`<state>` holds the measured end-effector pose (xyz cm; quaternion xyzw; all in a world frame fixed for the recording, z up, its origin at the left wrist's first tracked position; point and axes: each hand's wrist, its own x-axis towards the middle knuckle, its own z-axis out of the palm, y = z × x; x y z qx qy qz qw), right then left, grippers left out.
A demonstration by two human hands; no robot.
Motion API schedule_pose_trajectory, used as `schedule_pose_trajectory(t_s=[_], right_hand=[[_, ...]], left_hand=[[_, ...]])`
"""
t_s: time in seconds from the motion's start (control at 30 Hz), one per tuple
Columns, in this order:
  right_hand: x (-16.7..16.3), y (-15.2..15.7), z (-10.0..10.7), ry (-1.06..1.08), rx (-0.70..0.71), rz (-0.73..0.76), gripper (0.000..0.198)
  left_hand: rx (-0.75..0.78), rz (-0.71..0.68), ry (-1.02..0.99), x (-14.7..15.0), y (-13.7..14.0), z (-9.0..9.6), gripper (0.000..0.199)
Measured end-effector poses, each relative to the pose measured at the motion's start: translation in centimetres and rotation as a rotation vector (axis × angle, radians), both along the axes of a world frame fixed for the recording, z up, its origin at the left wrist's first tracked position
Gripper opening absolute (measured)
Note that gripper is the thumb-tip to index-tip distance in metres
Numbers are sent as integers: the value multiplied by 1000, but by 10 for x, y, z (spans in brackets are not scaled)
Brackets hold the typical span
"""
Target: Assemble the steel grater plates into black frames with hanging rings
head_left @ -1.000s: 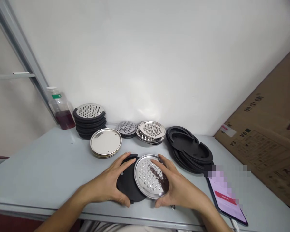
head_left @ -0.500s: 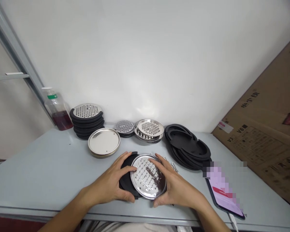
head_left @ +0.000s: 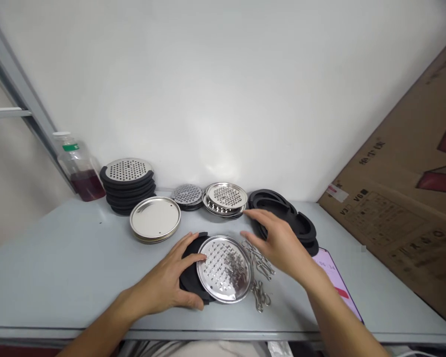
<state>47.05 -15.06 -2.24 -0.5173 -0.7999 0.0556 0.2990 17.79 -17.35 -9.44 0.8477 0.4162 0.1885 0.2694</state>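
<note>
On the table in front of me, a shiny round grater disc (head_left: 225,270) lies over a round black holder (head_left: 189,277), leaving the holder's left side bare. My left hand (head_left: 167,285) grips that side, thumb at the near edge and fingers round the far edge, one fingertip on the disc's rim. My right hand (head_left: 278,243) is in the air with fingers apart, holding nothing. Its fingertips are close to a stack of grater discs (head_left: 228,196). Bent wire clips (head_left: 260,296) lie loose just right of the grater disc, partly below my right hand.
Along the back stand holders with perforated discs (head_left: 130,171), plain metal plates (head_left: 155,218), smaller grater discs (head_left: 188,194) and black holders (head_left: 306,225). A bottle of red liquid (head_left: 85,184) is far left. A phone (head_left: 344,292) and a cardboard box (head_left: 397,198) are on the right.
My right hand has let go of the grater disc's right edge and moved up and to the right, uncovering the wire clips. My left hand keeps its grip on the holder.
</note>
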Motion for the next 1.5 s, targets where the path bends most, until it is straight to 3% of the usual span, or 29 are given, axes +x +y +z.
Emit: schedule_pose_trajectory(t_s=[0.13,0.3,0.57,0.83,1.07,1.23,1.33,1.5], right_hand=[[-14,44,-2,-97,98,-77,21],[-30,69,-25,-147,75,-68,18],[-32,75,-40,-155,122,-104,24],[-29,80,-40,-29,239,-116,23],[-26,75,-29,53,415,-29,26],[-28,41,-6,267,464,-32,13],[-18,14,4,537,346,-63,12],[11,-13,-1,1076,-89,-101,24]], left_hand=[[2,-4,-14,-2,1,-1,88],[1,16,-31,-1,1,-2,100],[-22,24,-11,0,-1,-1,107],[-16,14,-7,-2,0,-4,108],[-6,-3,24,-2,1,-5,108],[2,0,10,-2,2,-4,108],[-9,-5,0,-3,2,-5,108],[-17,4,11,-4,2,-5,108]])
